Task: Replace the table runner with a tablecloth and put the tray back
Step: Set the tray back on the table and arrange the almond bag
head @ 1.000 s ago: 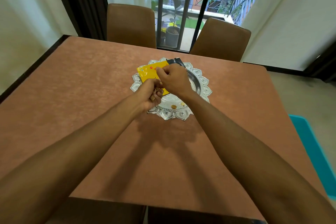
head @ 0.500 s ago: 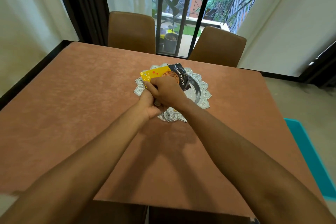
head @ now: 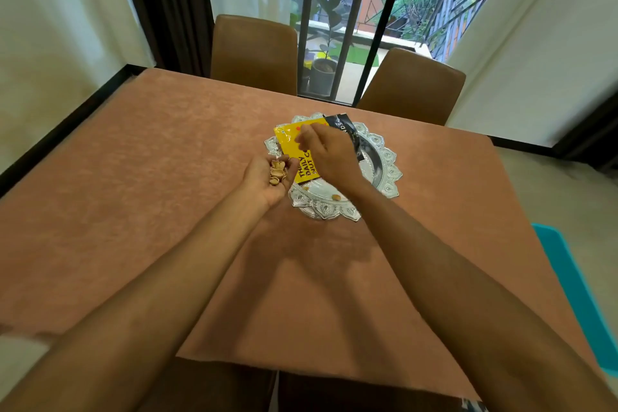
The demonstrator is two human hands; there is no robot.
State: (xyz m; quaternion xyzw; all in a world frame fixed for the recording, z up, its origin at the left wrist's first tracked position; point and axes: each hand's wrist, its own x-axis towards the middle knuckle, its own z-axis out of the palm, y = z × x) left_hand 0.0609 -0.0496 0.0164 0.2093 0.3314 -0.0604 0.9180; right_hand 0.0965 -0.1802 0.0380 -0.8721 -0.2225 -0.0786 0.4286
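Observation:
A pinkish-brown tablecloth (head: 150, 197) covers the table. On it, past the middle, lies a silver scalloped tray (head: 388, 174) with a yellow nut packet (head: 294, 144), a black almond packet (head: 347, 127) and a couple of loose shells (head: 336, 197). My left hand (head: 267, 181) is cupped palm up at the tray's left rim, with several nut shells (head: 277, 172) in it. My right hand (head: 331, 157) hovers over the packets, fingers bent and pinched near the yellow packet's top; I cannot tell whether they grip anything.
Two brown chairs (head: 254, 53) (head: 411, 87) stand at the far side, in front of a barred glass door with a potted plant (head: 324, 73) outside. A turquoise object (head: 578, 294) lies on the floor to the right. Another chair back shows below the near edge.
My hands were pressed together over the tray. They have separated: the left now lies palm up holding shells, and the right has moved up over the yellow packet.

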